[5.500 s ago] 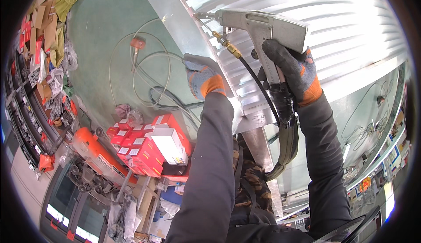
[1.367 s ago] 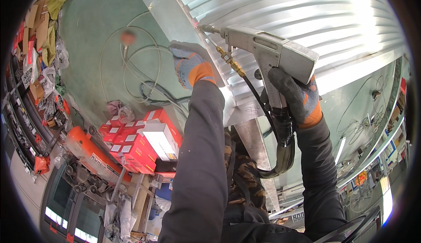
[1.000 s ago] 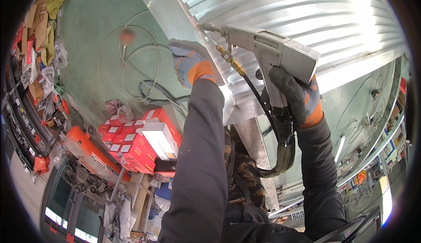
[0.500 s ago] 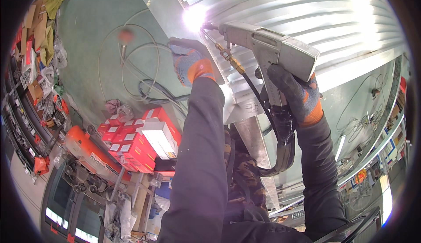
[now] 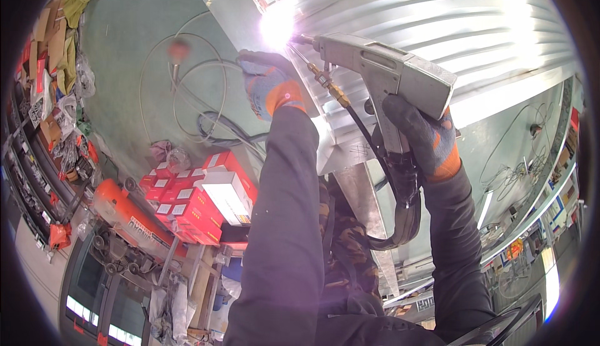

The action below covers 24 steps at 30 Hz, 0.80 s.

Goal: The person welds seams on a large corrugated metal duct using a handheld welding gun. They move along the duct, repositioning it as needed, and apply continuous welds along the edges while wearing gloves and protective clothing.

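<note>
My right hand (image 5: 420,135), in a dark glove with an orange cuff, grips the handle of a grey metal welding gun (image 5: 382,77). Its nozzle points left at the edge of a ribbed, shiny metal panel (image 5: 406,15), where a bright white-violet glare (image 5: 277,26) burns at the tip. My left hand (image 5: 267,82), in a blue and orange glove, rests against the panel's edge just below the glare. A black hose (image 5: 400,215) with a brass fitting runs from the gun down past my right wrist.
Grey and white cables (image 5: 187,96) coil on the green floor to the left. Red boxes (image 5: 190,199) and an orange machine (image 5: 128,211) stand lower left. Cluttered shelves (image 5: 47,96) line the left rim. A metal post (image 5: 365,215) drops between my arms.
The gun's tip has moved up along the panel's edge since 5.5 s ago. A bright glare lit up at the tip half a second ago and is larger now. Both hands keep their hold.
</note>
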Motion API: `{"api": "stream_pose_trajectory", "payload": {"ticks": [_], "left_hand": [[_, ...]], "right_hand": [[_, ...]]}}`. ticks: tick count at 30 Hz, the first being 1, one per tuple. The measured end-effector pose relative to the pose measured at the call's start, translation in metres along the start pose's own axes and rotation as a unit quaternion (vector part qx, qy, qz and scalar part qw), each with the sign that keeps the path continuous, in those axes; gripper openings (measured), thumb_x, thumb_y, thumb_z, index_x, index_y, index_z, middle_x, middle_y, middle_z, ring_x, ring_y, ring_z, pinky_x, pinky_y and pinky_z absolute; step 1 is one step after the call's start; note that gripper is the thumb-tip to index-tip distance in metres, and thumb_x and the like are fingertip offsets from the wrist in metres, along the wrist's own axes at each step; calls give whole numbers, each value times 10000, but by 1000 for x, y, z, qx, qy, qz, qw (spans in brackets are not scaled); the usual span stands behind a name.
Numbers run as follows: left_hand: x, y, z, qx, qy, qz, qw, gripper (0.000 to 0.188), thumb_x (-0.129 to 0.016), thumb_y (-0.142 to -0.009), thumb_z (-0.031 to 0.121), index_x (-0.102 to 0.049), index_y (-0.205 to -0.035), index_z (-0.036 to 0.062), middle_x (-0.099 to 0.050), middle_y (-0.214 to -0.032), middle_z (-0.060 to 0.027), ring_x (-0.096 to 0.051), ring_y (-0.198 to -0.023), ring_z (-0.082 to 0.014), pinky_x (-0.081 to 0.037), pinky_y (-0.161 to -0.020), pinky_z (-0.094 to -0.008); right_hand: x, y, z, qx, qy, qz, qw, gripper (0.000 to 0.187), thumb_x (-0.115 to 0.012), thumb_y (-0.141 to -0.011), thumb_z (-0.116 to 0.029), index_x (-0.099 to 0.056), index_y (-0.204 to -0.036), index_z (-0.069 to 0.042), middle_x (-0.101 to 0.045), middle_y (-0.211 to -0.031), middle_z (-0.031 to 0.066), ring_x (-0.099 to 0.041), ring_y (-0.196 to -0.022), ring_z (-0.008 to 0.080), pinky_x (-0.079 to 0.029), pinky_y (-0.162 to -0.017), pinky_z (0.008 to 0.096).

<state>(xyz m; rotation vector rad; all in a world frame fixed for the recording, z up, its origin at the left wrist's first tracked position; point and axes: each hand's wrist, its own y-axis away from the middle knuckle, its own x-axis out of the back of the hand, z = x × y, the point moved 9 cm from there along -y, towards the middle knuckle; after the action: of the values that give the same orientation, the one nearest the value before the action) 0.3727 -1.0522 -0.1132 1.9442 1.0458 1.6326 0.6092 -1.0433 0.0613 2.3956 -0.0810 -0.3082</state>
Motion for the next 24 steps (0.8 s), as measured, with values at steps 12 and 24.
{"api": "stream_pose_trajectory", "payload": {"ticks": [12,24], "left_hand": [[-3,-7,-4,-3,-26,-25,999,194,-652,-828,168,-719,-994,95,-692,-1038,-117,-666,-962,-284,-539,-782,-379],[-79,-60,-16,-16,-118,32,992,213,-570,-896,166,-688,-1046,73,-682,-1046,-105,-649,-954,-256,-511,-803,-368]], "right_hand": [[6,12,-5,59,44,-34,997,305,-670,-845,-168,-618,-1091,5,-675,-920,87,-642,-770,123,-528,-656,265],[26,28,36,-37,-50,-86,994,420,-559,-915,-41,-416,-1304,28,-536,-1238,185,-597,-1073,222,-538,-871,276]]}}
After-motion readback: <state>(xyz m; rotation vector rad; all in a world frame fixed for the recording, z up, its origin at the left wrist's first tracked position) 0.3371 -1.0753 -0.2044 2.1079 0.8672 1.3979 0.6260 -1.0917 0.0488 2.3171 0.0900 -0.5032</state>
